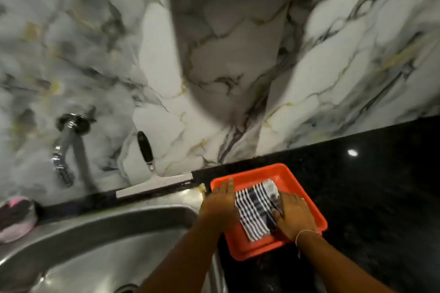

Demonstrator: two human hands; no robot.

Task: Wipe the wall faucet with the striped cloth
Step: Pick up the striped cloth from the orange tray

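Note:
A navy-and-white striped cloth [256, 210] lies folded in an orange tray [300, 183] on the black counter. My left hand [220, 204] rests flat on the cloth's left edge, fingers together and pointing away from me. My right hand [294, 214] lies over the cloth's right side, thumb tucked against the fabric. Whether either hand grips the cloth is unclear. The chrome wall faucet [64, 147] juts from the marble wall far to the left, above the sink, well away from both hands.
A squeegee [152, 173] with a black handle leans against the wall behind the steel sink [100, 240]. A pink and black scrubber [16, 217] sits at the sink's left rim. Black counter [381, 185] stretches to the right of the tray.

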